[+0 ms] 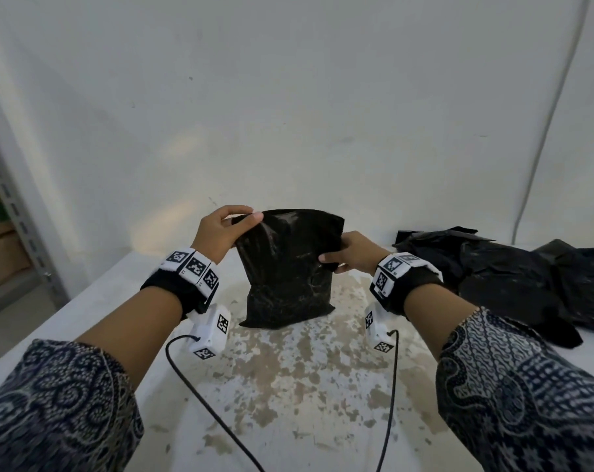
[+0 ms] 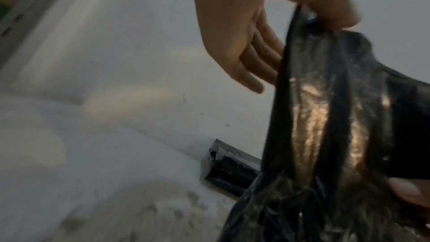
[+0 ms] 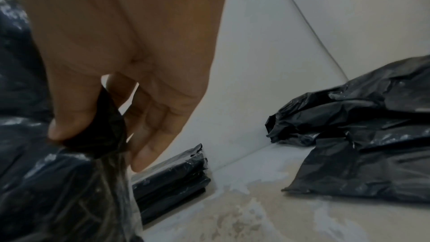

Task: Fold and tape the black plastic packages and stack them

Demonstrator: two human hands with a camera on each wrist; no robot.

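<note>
A black plastic package (image 1: 287,267) hangs upright above the worn white table (image 1: 94,301), held up by both hands. My left hand (image 1: 225,229) pinches its top left corner between thumb and fingers. My right hand (image 1: 350,253) pinches its right edge lower down. In the left wrist view the package (image 2: 325,126) hangs from my left hand (image 2: 309,16), whose other fingers (image 2: 251,65) stay loose. In the right wrist view my right hand (image 3: 97,126) pinches a fold of the package (image 3: 58,181). A small stack of folded taped packages (image 3: 172,181) (image 2: 232,168) lies against the wall behind it.
A loose pile of unfolded black packages (image 1: 513,284) (image 3: 363,135) lies on the table at the right. A white wall (image 1: 288,97) closes the back, with a cable (image 1: 547,131) running down it. A metal shelf post (image 1: 16,216) stands at the left. Wrist camera cables (image 1: 200,396) trail over the table front.
</note>
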